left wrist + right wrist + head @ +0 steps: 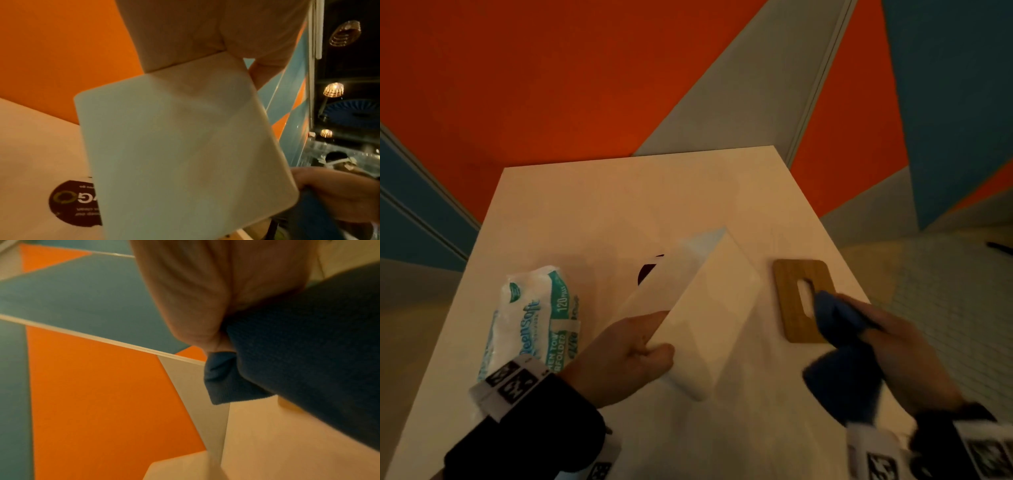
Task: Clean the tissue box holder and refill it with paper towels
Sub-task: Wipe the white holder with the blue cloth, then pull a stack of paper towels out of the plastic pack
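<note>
— Head view first: what is the left hand (635,346) doing?

— It grips the white tissue box holder (709,308) at its near end, thumb on one face and fingers curled round the other. The holder is tilted, long axis running from the near middle of the table (585,192) toward the far right, and it looks lifted off the surface, though I cannot tell whether its far end touches.

— And the left wrist view?

— The holder (174,146) fills most of it, a smooth pale face with rounded corners, with the left hand's fingers (267,32) wrapped over its top edge. Behind it, a dark round sticker (74,203) lies on the table (30,146).

— The right hand (890,349)?

— Fingers closed round a bunched blue cloth (839,315). The cloth's front fold lies over the near right corner of the wooden lid (791,301), which sits flat near the table's right edge, its slot partly covered. The hand is blurred there. The right wrist view shows the same grip: right hand (205,296) pinching the cloth (298,353).

— Where are the paper towels?

— A plastic-wrapped pack of paper towels (534,315) lies near the left edge of the table, just beside the left wrist and apart from the holder.

— Anything else?

— The sticker (647,270) peeks out from behind the holder, near the table's middle.
</note>
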`<state>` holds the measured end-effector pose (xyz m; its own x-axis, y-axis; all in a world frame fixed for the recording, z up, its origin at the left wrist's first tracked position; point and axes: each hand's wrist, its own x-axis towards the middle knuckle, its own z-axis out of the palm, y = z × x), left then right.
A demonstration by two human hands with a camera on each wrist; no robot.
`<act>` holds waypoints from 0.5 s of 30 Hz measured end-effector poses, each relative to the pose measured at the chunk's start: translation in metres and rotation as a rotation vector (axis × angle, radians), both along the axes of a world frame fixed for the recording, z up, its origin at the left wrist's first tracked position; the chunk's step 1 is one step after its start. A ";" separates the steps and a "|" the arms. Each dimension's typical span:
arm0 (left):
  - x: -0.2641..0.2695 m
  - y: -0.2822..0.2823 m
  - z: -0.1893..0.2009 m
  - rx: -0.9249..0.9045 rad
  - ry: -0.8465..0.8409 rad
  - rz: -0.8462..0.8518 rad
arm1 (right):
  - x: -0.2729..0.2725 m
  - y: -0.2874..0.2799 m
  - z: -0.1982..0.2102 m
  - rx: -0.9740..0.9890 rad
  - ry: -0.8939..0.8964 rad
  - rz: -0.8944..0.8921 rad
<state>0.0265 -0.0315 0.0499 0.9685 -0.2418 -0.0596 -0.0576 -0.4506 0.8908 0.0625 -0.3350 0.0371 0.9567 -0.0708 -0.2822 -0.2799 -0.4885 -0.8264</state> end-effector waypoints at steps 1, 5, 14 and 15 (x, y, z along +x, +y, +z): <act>0.002 0.003 -0.004 0.035 0.018 -0.033 | -0.012 -0.007 0.003 -0.058 0.020 -0.009; 0.012 0.006 -0.019 0.207 -0.003 -0.128 | -0.052 -0.007 -0.010 -0.191 0.032 0.073; 0.043 -0.003 -0.030 0.565 -0.121 -0.330 | -0.054 0.022 -0.129 -0.655 0.432 0.549; 0.047 -0.003 -0.033 0.606 -0.145 -0.351 | -0.054 0.020 -0.132 -0.669 0.426 0.582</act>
<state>0.0732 -0.0348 0.0165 0.8481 -0.5056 -0.1586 -0.3887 -0.7970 0.4623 0.0085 -0.3147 -0.0946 0.7201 0.1083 -0.6854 -0.0576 -0.9750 -0.2146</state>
